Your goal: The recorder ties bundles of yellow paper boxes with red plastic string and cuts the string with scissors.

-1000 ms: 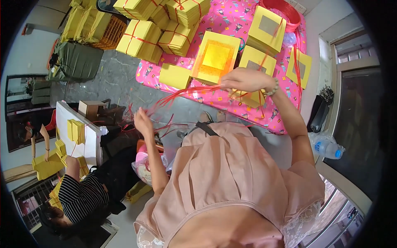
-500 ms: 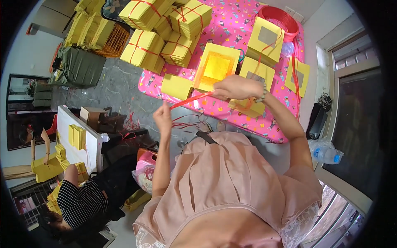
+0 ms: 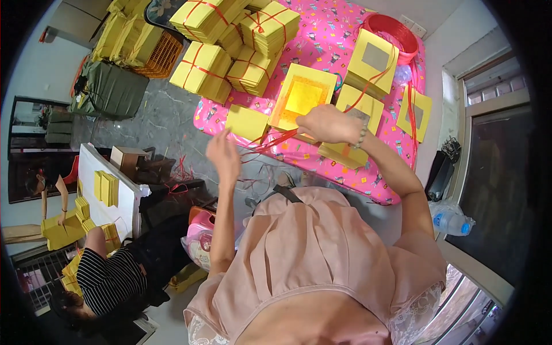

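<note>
My right hand (image 3: 332, 125) is closed on several strands of red plastic ribbon (image 3: 283, 138), above the near edge of the table. The strands droop slackly to the left. My left hand (image 3: 223, 156) is raised left of the ribbon ends, its fingers loosely apart, with nothing plainly between them. Just beyond my right hand lies a stack of yellow paper with an orange and gold square (image 3: 305, 96) on top. A plain yellow paper piece (image 3: 246, 122) lies to its left. Yellow stacks with grey squares (image 3: 368, 57) stand to the right, a red ribbon lying across them.
Bundles of yellow paper (image 3: 202, 68) tied with red ribbon are piled at the table's far left. A red ribbon coil (image 3: 393, 33) sits at the far right on the pink patterned tablecloth (image 3: 322, 49). Two people work with yellow paper by a white table (image 3: 95, 155) at left.
My left hand has opened and drawn slightly left, off the ribbon. The ribbon, stretched taut between my hands before, now hangs slack from my right hand.
</note>
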The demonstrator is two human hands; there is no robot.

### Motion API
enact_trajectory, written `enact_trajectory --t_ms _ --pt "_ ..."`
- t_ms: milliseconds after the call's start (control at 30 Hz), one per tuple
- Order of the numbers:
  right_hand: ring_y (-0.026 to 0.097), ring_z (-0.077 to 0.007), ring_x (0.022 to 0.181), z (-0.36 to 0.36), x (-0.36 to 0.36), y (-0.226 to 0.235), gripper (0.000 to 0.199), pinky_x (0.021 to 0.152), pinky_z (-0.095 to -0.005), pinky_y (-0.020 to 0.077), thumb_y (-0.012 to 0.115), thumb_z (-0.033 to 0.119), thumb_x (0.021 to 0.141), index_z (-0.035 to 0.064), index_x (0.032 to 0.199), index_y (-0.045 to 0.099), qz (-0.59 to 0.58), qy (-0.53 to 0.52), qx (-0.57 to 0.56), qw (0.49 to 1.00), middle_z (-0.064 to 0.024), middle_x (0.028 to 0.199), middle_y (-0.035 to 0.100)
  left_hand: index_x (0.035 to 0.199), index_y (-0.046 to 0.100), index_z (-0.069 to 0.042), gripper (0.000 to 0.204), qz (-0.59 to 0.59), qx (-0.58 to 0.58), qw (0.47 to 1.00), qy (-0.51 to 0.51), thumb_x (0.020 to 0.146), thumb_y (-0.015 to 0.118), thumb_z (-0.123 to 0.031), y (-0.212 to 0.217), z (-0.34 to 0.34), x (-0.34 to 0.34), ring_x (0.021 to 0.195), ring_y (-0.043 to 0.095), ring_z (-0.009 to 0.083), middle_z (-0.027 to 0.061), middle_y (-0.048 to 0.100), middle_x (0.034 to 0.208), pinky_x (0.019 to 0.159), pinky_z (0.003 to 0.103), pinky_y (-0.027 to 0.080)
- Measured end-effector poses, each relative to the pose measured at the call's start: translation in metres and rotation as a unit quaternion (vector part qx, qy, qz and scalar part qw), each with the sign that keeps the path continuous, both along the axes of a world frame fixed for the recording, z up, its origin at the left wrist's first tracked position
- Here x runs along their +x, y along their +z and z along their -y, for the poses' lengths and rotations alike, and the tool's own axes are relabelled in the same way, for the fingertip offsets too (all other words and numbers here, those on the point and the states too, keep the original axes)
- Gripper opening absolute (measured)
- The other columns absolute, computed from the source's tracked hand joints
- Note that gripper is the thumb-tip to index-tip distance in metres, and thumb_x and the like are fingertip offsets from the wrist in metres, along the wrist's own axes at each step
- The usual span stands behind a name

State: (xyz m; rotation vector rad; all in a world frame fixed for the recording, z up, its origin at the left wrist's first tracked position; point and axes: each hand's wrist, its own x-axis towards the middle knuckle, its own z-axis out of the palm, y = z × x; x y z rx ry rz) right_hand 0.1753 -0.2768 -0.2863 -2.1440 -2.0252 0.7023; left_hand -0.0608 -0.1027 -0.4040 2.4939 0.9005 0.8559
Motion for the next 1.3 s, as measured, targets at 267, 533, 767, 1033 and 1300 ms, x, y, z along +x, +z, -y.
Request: enact_trajectory --t_ms 267,533,767,1033,1300 --pt "0.059 -0.0323 0.066 -0.010 -0.011 0.014 0.021 0.060 -0.0439 0.0447 0.048 0.025 0.085 0.0064 0.080 0.058 -0.039 0.032 0.027 0.998 -0.0132 0.067 0.060 0.123 0.032 -0.004 0.041 0.002 -0.356 0.883 -0.305 0.090 0.050 -0.021 0.071 0.075 0.073 0.075 0.059 0.0293 0.0160 0.059 0.085 0.068 0.034 0.045" --pt "0.056 -0.0347 0.067 0.011 0.023 0.016 0.028 0.061 -0.0445 0.0421 0.045 0.030 0.089 0.0050 0.080 0.054 -0.120 0.001 0.056 0.991 -0.0147 0.066 0.057 0.108 0.047 -0.004 0.022 -0.036 -0.288 0.913 -0.286 0.092 0.047 -0.019 0.061 0.065 0.065 0.060 0.056 0.0257 0.0138 0.054 0.067 0.055 0.034 0.042" --pt "0.056 -0.0353 0.069 0.001 0.004 0.017 0.028 0.062 -0.0446 0.0413 0.045 0.030 0.089 0.0042 0.081 0.053 -0.057 0.032 0.025 0.998 -0.0164 0.067 0.056 0.093 0.050 -0.002 0.020 -0.028 -0.383 0.849 -0.364 0.094 0.042 -0.021 0.066 0.063 0.081 0.057 0.048 0.0165 0.0067 0.049 0.065 0.053 0.030 0.038" --pt "0.055 -0.0313 0.078 0.005 0.021 0.006 0.022 0.068 -0.0361 0.0437 0.046 0.020 0.090 0.0001 0.089 0.054 -0.149 -0.109 0.195 0.963 -0.0159 0.081 0.055 0.088 0.050 -0.004 0.023 0.132 -0.503 0.813 -0.262 0.096 0.038 -0.022 0.068 0.065 0.077 0.057 0.035 0.0039 -0.0048 0.036 0.064 0.051 0.020 0.030" --pt "0.054 -0.0142 0.076 -0.018 -0.028 -0.036 0.022 0.068 -0.0248 0.0428 0.053 0.018 0.089 -0.0017 0.092 0.063 -0.389 -0.336 0.425 0.745 -0.0081 0.083 0.057 0.094 0.050 -0.003 0.020 0.216 -0.499 0.817 -0.192 0.097 0.038 -0.019 0.065 0.088 0.100 0.056 0.032 0.0029 -0.0055 0.036 0.064 0.049 0.019 0.027"
